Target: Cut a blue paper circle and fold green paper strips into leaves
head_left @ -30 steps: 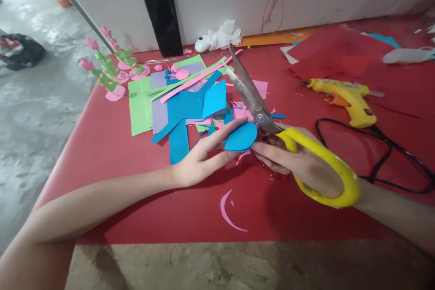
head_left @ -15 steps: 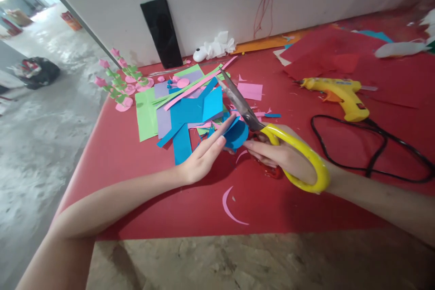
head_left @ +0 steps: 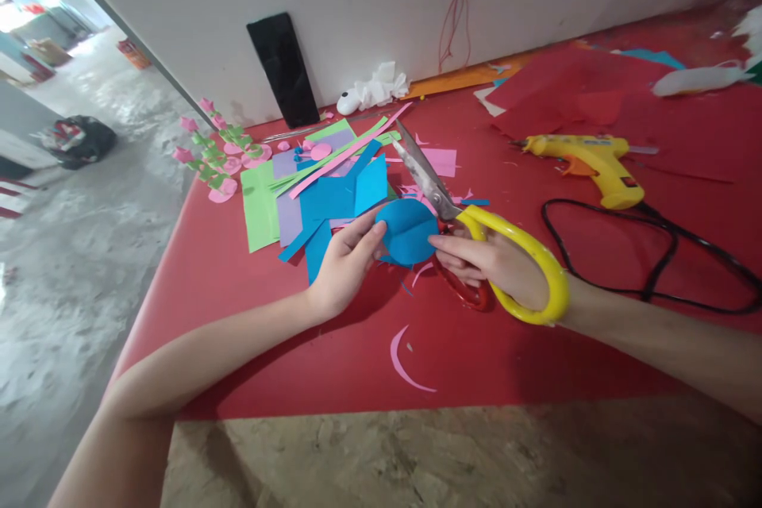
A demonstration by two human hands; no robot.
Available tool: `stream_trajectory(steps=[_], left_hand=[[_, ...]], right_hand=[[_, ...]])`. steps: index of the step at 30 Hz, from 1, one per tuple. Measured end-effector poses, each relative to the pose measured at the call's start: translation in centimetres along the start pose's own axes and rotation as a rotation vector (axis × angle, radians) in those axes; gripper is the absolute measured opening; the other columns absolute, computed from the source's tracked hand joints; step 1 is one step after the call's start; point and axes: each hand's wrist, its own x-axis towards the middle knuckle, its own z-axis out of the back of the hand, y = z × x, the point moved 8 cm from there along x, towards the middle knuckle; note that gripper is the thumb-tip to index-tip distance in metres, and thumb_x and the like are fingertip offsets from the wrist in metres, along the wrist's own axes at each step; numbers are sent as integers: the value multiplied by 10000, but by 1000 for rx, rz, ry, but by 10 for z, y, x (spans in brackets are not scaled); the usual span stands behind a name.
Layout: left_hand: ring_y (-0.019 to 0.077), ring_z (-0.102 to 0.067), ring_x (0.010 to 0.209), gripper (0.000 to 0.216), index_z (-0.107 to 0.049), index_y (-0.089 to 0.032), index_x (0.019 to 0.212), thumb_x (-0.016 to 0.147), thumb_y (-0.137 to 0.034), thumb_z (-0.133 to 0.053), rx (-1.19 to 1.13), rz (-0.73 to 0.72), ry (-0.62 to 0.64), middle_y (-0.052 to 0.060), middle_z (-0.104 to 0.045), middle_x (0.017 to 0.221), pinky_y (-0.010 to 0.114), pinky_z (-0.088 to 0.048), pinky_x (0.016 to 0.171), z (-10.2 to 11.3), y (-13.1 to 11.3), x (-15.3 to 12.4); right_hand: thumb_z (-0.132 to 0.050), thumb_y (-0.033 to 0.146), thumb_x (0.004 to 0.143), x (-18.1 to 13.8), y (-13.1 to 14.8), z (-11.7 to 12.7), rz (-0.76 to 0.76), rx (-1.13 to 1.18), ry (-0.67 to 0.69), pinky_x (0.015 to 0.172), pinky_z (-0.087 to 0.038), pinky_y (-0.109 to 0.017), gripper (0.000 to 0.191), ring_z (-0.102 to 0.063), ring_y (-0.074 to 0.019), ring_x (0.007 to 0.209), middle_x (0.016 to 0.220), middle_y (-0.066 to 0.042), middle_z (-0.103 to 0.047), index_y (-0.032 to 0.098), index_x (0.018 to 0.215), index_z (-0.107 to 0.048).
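A blue paper circle [head_left: 408, 233], with a crease across it, is held up between my two hands. My left hand [head_left: 348, 258] pinches its left edge between thumb and fingers. Yellow-handled scissors [head_left: 515, 254] hang on my right hand [head_left: 485, 258], their blades pointing up and away over the paper scraps. With its fingertips the same hand touches the circle's right edge. Below that hand, partly hidden, is a red handle [head_left: 473, 295]. Beyond the circle lie cut blue paper [head_left: 327, 197], green paper [head_left: 257, 206] and pink and green strips [head_left: 351, 151].
Paper flowers [head_left: 211, 155] on pink bases stand at the table's left edge. A black phone [head_left: 284, 70] leans on the wall. A yellow glue gun [head_left: 595, 163] with a looping black cord [head_left: 655, 274] lies at right. A pink paper crescent [head_left: 402, 361] is near the front edge.
The blue paper was folded or curled between my hands; now it is opened out into a full circle. My left fingers went from stretched out to pinching its edge.
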Motion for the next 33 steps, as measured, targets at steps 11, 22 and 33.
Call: stream_trajectory(steps=[11,22,33], left_hand=[[80,-593,598,244,-653,-161,808,640,-303,-758,-87,141,-21,-27,-658,668,221,-530,648,-3,-6,3],[116,-604,662,86,-738,-156,715,648,-205,-763,251,181,99,12,-701,707,250,-509,670,-6,-26,0],[155,-620,577,347,-655,-147,720,628,-466,-754,411,175,-181,29,-669,648,268,-515,543,72,-33,-41]], right_hand=[[-520,362,792,4,3,1,-28,21,42,355,-177,-214,264,-220,-34,357,484,97,-300,218,680,-328],[-586,471,763,-10,23,-12,170,-407,68,466,-329,-231,295,-405,-80,506,587,28,-506,182,731,-532],[-578,353,824,2,50,62,41,-1096,-440,537,-294,-286,226,-408,-135,543,589,2,-465,169,952,-606]])
